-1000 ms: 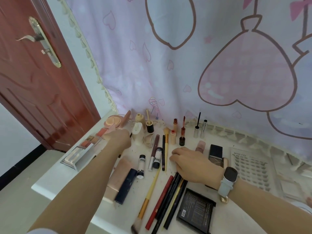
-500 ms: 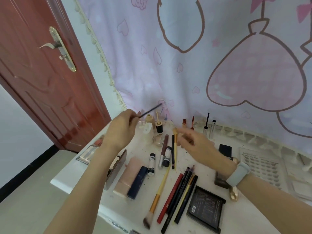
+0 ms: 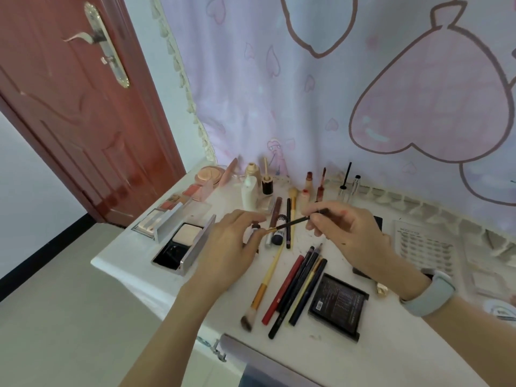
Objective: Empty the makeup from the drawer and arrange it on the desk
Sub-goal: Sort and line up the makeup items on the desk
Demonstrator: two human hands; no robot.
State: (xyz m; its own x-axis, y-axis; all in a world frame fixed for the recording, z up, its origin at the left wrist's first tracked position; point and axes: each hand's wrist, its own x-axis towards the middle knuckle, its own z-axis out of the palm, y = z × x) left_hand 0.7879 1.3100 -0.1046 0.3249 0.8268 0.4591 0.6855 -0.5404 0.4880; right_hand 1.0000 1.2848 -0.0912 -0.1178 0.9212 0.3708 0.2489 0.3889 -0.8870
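A red-brown door (image 3: 69,129) stands at far left, beyond the white tabletop (image 3: 134,252). On the tabletop's left part lie an open eyeshadow palette (image 3: 167,210) and, nearer, an open powder compact (image 3: 181,244) with its mirrored lid raised.

The left hand (image 3: 231,247) hovers above the tabletop's centre, thumb and fingertips pinching the near end of a thin dark makeup brush (image 3: 293,223). The right hand (image 3: 346,236) pinches the far end of the same brush — it spans the gap between both hands, clear of the surface. A pale watch (image 3: 430,294) sits on the right wrist.

Below the hands lie a gold-handled brush (image 3: 265,283), a red pencil (image 3: 283,289) and a bundle of dark pencils (image 3: 300,289), side by side and angled toward the near edge. Right of these rests a closed black compact (image 3: 337,305).

Along the far edge stand a cream tube (image 3: 249,191), small bottles and lipsticks (image 3: 319,188) — upright against the pink curtain (image 3: 335,79). At far right lies a sheet of false lashes (image 3: 424,244).
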